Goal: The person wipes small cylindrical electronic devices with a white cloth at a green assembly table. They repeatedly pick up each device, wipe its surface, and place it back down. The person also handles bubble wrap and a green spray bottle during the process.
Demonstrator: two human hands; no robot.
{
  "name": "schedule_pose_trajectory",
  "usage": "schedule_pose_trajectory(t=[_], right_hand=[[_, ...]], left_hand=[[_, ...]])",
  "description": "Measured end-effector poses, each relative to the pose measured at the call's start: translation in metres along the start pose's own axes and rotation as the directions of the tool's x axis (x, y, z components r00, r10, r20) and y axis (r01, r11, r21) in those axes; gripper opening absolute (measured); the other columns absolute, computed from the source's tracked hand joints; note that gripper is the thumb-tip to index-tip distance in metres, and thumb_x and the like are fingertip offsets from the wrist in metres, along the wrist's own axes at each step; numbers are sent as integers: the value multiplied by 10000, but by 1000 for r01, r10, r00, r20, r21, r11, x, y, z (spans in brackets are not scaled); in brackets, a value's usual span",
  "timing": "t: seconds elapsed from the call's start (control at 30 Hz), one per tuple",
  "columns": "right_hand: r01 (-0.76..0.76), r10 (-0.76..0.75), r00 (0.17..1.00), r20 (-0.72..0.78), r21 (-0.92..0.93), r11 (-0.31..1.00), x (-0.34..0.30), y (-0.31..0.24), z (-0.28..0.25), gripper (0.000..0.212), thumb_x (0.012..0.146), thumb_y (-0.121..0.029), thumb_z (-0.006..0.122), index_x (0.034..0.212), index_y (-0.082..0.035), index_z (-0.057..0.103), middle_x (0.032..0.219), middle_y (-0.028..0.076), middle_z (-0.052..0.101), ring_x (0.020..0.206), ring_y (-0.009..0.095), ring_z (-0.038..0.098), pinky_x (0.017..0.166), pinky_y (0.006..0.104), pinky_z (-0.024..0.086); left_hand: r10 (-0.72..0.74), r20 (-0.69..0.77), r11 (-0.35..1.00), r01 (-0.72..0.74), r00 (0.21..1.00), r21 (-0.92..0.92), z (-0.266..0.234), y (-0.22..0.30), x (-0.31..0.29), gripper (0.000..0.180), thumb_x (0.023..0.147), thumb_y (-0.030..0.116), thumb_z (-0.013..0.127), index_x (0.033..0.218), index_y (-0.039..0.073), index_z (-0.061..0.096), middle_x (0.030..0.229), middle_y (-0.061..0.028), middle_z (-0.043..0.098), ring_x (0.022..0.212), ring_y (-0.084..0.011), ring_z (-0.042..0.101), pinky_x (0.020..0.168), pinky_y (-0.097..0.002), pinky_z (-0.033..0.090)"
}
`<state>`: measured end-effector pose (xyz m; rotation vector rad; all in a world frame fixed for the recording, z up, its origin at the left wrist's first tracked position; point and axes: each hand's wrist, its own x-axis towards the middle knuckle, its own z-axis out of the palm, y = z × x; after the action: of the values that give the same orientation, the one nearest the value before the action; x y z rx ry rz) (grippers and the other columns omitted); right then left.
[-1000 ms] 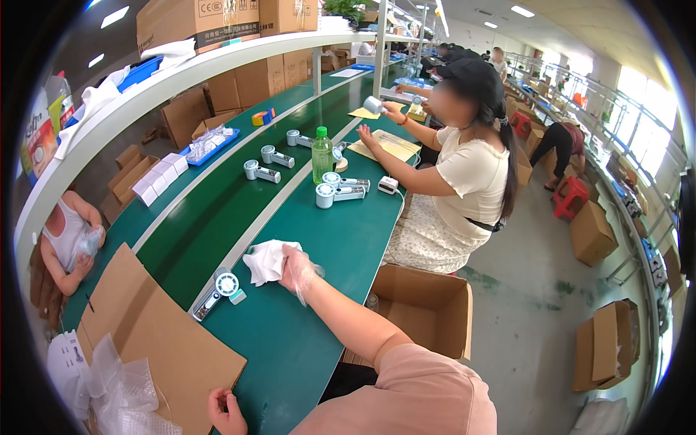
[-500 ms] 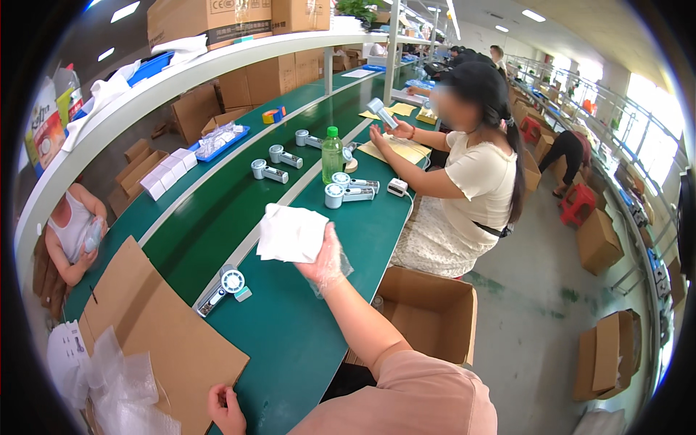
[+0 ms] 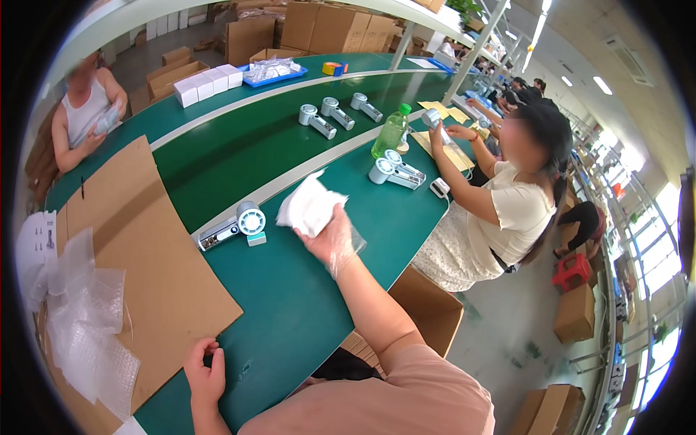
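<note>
Factory packing line: long green conveyor benches (image 3: 304, 138), seated workers, stacked cardboard cartons (image 3: 319, 25), small fans (image 3: 250, 217) queued.

A long green desk (image 3: 290, 319) curves from the near edge toward 1 o'clock, a white strip running along its middle. At 12 o'clock stacked cardboard boxes (image 3: 326, 29) stand behind it, under a pale shelf (image 3: 145, 14). Toward 3 o'clock lies a grey floor (image 3: 507, 326) with more cartons (image 3: 576, 312) and a red stool (image 3: 573, 270). Bright windows (image 3: 652, 225) line the far wall at 3 o'clock, and strip lights (image 3: 602, 85) glow on the ceiling at 2 o'clock.
</note>
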<state>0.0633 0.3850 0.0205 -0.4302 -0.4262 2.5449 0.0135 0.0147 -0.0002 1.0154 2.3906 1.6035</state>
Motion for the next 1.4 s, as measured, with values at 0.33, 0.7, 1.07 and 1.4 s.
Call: schedule_pose_trajectory(t=[0.33, 0.7, 1.07, 1.4], right_hand=[[37, -40, 997, -68, -49, 998, 8, 3, 6, 581, 995, -552, 227, 1302, -121, 465, 1259, 80, 559, 1188, 268, 532, 1007, 441, 416], [85, -85, 995, -44, -15, 996, 10, 5, 12, 635, 998, -547, 185, 1344, -72, 423, 1287, 112, 533, 1219, 299, 504, 1050, 450, 398], [80, -81, 997, -21, -28, 996, 18, 9, 3, 627, 992, -552, 226, 1343, -77, 437, 1299, 94, 536, 1229, 289, 499, 1059, 444, 381], [201, -220, 971, -92, -180, 963, 11, 7, -3, 538, 992, -468, 327, 1287, -49, 492, 1263, 110, 572, 1171, 283, 545, 956, 427, 465]], left_hand=[[19, 161, 1000, -22, 987, 17, -1, 7, 5, 187, 719, 1, 650, 895, -15, 589, 804, -125, 587, 664, -227, 594, 639, -317, 473], [1, 202, 1000, -3, 979, 11, -2, 6, 9, 203, 703, 0, 660, 894, -11, 591, 811, -127, 589, 686, -242, 583, 634, -319, 471], [0, 191, 998, -12, 982, 61, -2, 8, 6, 202, 703, 18, 675, 889, 3, 599, 805, -124, 588, 692, -254, 582, 630, -325, 468], [49, 271, 993, -76, 961, 89, -11, 0, 7, 210, 817, 146, 672, 979, 29, 608, 877, -107, 613, 763, -249, 619, 655, -345, 491]])
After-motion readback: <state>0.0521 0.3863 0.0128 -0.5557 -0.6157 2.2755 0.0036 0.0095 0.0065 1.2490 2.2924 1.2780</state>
